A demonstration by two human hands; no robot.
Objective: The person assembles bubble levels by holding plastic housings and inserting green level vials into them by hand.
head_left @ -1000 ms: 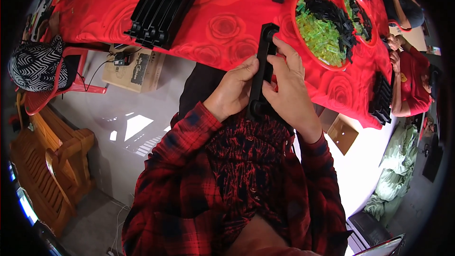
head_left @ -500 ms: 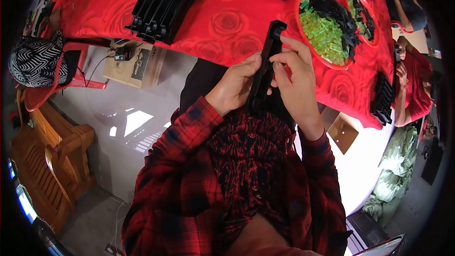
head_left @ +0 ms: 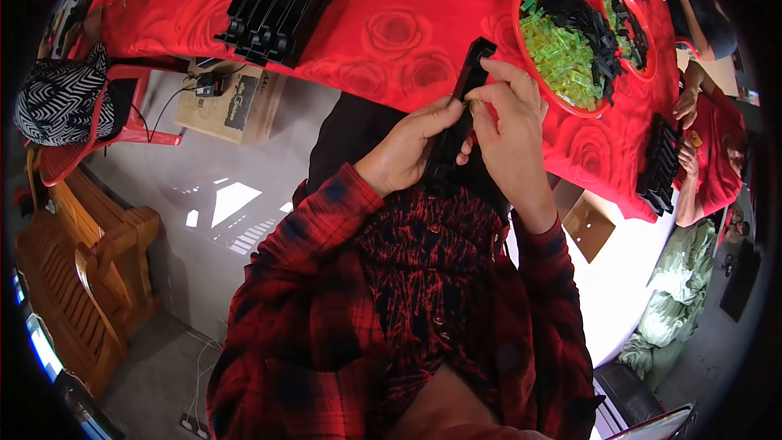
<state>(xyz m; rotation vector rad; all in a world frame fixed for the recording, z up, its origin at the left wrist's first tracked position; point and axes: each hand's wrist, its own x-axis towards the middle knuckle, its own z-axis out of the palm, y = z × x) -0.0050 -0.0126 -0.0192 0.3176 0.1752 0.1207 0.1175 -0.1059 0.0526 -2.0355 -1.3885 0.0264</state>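
Note:
My left hand [head_left: 407,147] is closed around a long black plastic bar [head_left: 472,73] with raised ends, held tilted in front of my body at the table's front edge. Against the bar's middle, the thumb and forefinger of my right hand [head_left: 515,134] are pinched together. Whatever lies between those fingertips is too small and hidden to make out. Just beyond my right hand stands a red oval basket [head_left: 582,113], which holds translucent yellow-green pieces [head_left: 558,57] and small black strips [head_left: 599,45].
A red rose-patterned cloth [head_left: 391,33] covers the table. Several similar black bars [head_left: 285,8] are stacked at its far left, more [head_left: 660,165] at the right edge. A second red basket [head_left: 649,49] adjoins the first. A co-worker in red [head_left: 721,151] sits at right; a red chair [head_left: 147,137] stands left.
My right fingertips have closed into a tighter pinch on the bar, and my left thumb has shifted toward them. The co-worker's hands at the right have moved.

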